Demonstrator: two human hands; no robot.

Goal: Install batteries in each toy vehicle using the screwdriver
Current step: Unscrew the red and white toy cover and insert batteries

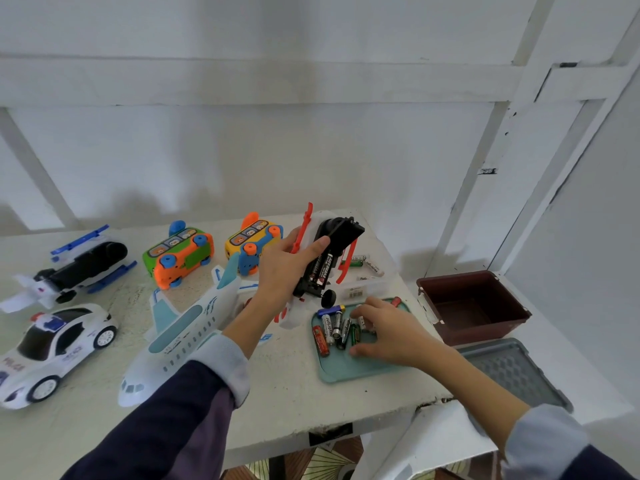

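At a white table (86,441), my left hand (287,268) grips a red helicopter (325,261) turned belly-up, fingers and thumb curled round its body, the open battery bay facing me with 1 black cell already seated. My right hand (384,332) reaches into the teal tray (346,372), fingers bent down over the loose batteries (334,329); whether they have pinched 1 yet I cannot tell, since the fingertips are hidden among the cells.

The step in hand, as I judge it, is fetching the next cell for the bay. To do it well I pick 1 battery only, by its middle, and lift it straight so the others do not roll off the tray's low rim. I keep the helicopter steady and tilted toward me, because the seated cell can slip out if the bay tips down. I check the flat end goes against the spring and lies opposite to its neighbour if the bay's marks say so; those marks are too small for me to read here. I press it down until it sits flush.

The cover and the screwdriver I cannot pick out with certainty. Other toys wait on the table: a blue helicopter (83,265), a green bus (180,254) and a yellow bus (249,245) on their sides, a plane (183,327) under my left forearm, and a police car (55,351). A brown tub (474,303) stands to the right of the tray.
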